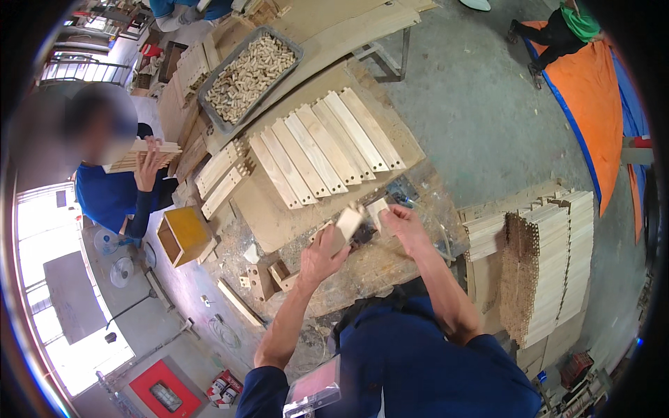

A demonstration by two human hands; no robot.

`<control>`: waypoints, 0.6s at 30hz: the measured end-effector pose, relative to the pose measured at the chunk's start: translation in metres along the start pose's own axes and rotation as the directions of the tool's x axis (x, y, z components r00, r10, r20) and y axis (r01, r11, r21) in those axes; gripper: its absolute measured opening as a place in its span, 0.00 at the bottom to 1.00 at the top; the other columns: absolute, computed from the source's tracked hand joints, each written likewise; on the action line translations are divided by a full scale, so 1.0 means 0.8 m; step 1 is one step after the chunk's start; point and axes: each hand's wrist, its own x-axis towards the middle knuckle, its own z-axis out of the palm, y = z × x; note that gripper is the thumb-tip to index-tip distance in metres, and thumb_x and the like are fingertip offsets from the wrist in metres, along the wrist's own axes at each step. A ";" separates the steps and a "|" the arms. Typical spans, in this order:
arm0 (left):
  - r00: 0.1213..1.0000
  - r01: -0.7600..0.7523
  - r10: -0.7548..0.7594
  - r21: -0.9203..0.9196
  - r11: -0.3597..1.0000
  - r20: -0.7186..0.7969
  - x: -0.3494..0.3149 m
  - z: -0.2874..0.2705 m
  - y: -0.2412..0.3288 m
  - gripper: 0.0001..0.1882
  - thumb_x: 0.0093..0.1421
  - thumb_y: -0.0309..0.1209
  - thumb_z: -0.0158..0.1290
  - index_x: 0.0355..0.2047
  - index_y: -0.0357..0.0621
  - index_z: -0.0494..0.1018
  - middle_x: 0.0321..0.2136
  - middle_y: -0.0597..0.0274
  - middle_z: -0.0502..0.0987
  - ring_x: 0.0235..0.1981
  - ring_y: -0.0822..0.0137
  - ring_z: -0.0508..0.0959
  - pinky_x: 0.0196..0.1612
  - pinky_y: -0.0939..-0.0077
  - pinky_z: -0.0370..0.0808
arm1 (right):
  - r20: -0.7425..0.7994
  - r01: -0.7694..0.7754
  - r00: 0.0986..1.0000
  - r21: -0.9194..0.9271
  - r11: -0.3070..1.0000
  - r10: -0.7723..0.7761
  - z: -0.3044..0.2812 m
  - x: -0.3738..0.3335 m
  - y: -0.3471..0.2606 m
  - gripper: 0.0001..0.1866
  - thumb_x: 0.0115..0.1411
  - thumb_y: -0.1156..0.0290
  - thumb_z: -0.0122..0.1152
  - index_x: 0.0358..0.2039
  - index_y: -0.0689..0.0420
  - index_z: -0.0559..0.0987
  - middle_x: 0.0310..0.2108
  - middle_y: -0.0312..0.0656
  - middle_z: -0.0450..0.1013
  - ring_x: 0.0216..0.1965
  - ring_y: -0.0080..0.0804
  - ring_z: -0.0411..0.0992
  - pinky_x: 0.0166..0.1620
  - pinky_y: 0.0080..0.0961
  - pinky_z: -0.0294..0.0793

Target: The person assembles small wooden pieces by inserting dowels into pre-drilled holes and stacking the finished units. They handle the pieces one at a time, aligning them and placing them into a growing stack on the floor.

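Over the near part of a worn workbench, my left hand is closed round a short pale wooden block. What look like small dowel ends stick up at its far end. Just to the right, my right hand grips another pale wooden piece between thumb and fingers. The two pieces are close together; whether they touch I cannot tell. Dark hardware shows between and behind my hands, partly hidden. Beyond them lies a row of several wooden slats, with round holes at their near ends.
A grey tray of wooden dowels stands behind the slats. Bundled slats lie left, beside a yellow box. Drilled slats are stacked high at right. A co-worker at left holds wooden pieces. Wood blocks sit left of my forearm.
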 end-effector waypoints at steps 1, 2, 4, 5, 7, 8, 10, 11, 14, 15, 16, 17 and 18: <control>0.996 0.082 -0.081 -0.033 0.996 0.021 0.022 -0.003 0.014 0.40 0.53 0.44 0.63 0.60 0.36 0.62 0.41 0.39 0.77 0.33 0.43 0.82 0.34 0.54 0.80 | -0.045 0.018 0.999 0.034 0.999 -0.017 -0.005 0.003 -0.007 0.11 0.65 0.67 0.60 0.39 0.62 0.81 0.30 0.33 0.78 0.28 0.16 0.72 0.33 0.18 0.71; 0.995 0.094 -0.097 -0.074 0.993 -0.028 0.050 -0.003 0.029 0.40 0.53 0.43 0.63 0.61 0.36 0.61 0.41 0.39 0.77 0.33 0.42 0.82 0.34 0.55 0.80 | -0.052 0.018 0.999 0.074 0.997 -0.014 -0.013 0.009 -0.016 0.11 0.65 0.66 0.59 0.39 0.62 0.81 0.30 0.34 0.78 0.28 0.17 0.73 0.33 0.18 0.71; 0.983 0.113 -0.132 -0.149 0.982 -0.124 0.103 -0.008 0.060 0.40 0.53 0.43 0.63 0.61 0.36 0.60 0.42 0.38 0.77 0.33 0.42 0.82 0.34 0.55 0.80 | -0.062 0.017 0.998 0.159 0.987 -0.008 -0.038 0.020 -0.032 0.11 0.66 0.66 0.59 0.39 0.62 0.81 0.29 0.35 0.78 0.27 0.19 0.74 0.32 0.19 0.72; 0.982 0.086 -0.109 -0.148 0.985 -0.154 0.121 -0.009 0.067 0.40 0.54 0.42 0.62 0.61 0.36 0.61 0.42 0.38 0.77 0.34 0.42 0.82 0.34 0.55 0.80 | -0.061 0.021 0.998 0.174 0.985 -0.010 -0.043 0.020 -0.042 0.11 0.66 0.66 0.58 0.39 0.61 0.80 0.30 0.36 0.79 0.29 0.20 0.75 0.34 0.20 0.73; 0.974 0.021 -0.054 -0.150 0.988 -0.219 0.152 -0.009 0.078 0.38 0.54 0.41 0.62 0.61 0.36 0.61 0.42 0.38 0.77 0.35 0.42 0.82 0.35 0.55 0.80 | -0.081 0.050 0.996 0.160 0.986 -0.037 -0.054 0.023 -0.053 0.11 0.66 0.66 0.59 0.40 0.61 0.80 0.31 0.37 0.79 0.30 0.21 0.76 0.35 0.21 0.74; 0.977 -0.023 -0.002 -0.114 0.993 -0.215 0.159 -0.014 0.082 0.38 0.54 0.41 0.62 0.61 0.37 0.61 0.40 0.39 0.77 0.35 0.43 0.82 0.34 0.56 0.80 | -0.089 0.063 0.995 0.152 0.986 -0.050 -0.059 0.025 -0.059 0.12 0.66 0.66 0.59 0.40 0.61 0.80 0.31 0.37 0.79 0.31 0.21 0.76 0.36 0.21 0.74; 0.980 -0.100 0.091 -0.044 0.994 -0.175 0.157 -0.018 0.078 0.38 0.54 0.40 0.61 0.61 0.38 0.60 0.38 0.42 0.77 0.34 0.45 0.81 0.32 0.56 0.80 | -0.105 0.070 0.993 0.159 0.985 -0.054 -0.067 0.024 -0.068 0.12 0.66 0.65 0.59 0.41 0.61 0.79 0.32 0.37 0.79 0.32 0.22 0.77 0.37 0.21 0.75; 0.987 -0.096 0.091 -0.033 0.995 -0.135 0.152 -0.020 0.076 0.38 0.54 0.40 0.61 0.61 0.39 0.60 0.38 0.43 0.77 0.35 0.46 0.81 0.34 0.57 0.80 | -0.110 0.071 0.992 0.161 0.984 -0.054 -0.070 0.023 -0.073 0.12 0.65 0.65 0.59 0.42 0.61 0.79 0.33 0.37 0.79 0.32 0.22 0.77 0.38 0.22 0.75; 0.997 -0.065 0.066 0.012 0.998 -0.040 0.115 -0.028 0.057 0.37 0.53 0.39 0.62 0.61 0.41 0.62 0.39 0.45 0.77 0.39 0.46 0.79 0.38 0.57 0.79 | -0.102 0.039 0.995 0.176 0.984 -0.021 -0.065 0.017 -0.079 0.13 0.65 0.65 0.60 0.43 0.61 0.79 0.34 0.38 0.79 0.32 0.23 0.77 0.38 0.22 0.75; 0.998 -0.046 0.047 0.023 0.999 -0.037 0.095 -0.029 0.046 0.36 0.53 0.39 0.61 0.60 0.42 0.62 0.40 0.45 0.77 0.40 0.46 0.79 0.39 0.56 0.78 | -0.077 0.039 0.997 0.177 0.983 -0.026 -0.061 0.015 -0.076 0.13 0.65 0.65 0.60 0.43 0.61 0.78 0.35 0.38 0.79 0.33 0.24 0.77 0.38 0.22 0.75; 0.999 -0.034 0.035 0.028 0.999 -0.035 0.079 -0.031 0.039 0.36 0.53 0.39 0.61 0.60 0.42 0.63 0.40 0.46 0.77 0.42 0.46 0.78 0.40 0.56 0.78 | -0.067 0.043 0.997 0.176 0.983 -0.032 -0.061 0.015 -0.069 0.13 0.65 0.64 0.60 0.43 0.61 0.78 0.35 0.38 0.79 0.33 0.24 0.78 0.38 0.22 0.75; 1.000 0.022 -0.022 0.046 0.999 0.008 0.062 -0.034 0.031 0.35 0.52 0.38 0.62 0.59 0.43 0.65 0.40 0.48 0.76 0.42 0.46 0.78 0.40 0.55 0.78 | -0.058 0.047 0.998 0.174 0.984 -0.038 -0.061 0.014 -0.062 0.13 0.65 0.64 0.60 0.43 0.61 0.78 0.35 0.38 0.79 0.34 0.24 0.78 0.39 0.22 0.75; 0.999 0.047 -0.047 0.032 0.998 0.019 0.043 -0.037 0.022 0.34 0.52 0.37 0.62 0.59 0.44 0.65 0.41 0.48 0.76 0.43 0.46 0.77 0.41 0.55 0.78 | -0.041 0.050 0.998 0.170 0.984 -0.044 -0.057 0.014 -0.055 0.13 0.65 0.64 0.60 0.43 0.60 0.79 0.35 0.38 0.79 0.34 0.25 0.78 0.39 0.22 0.75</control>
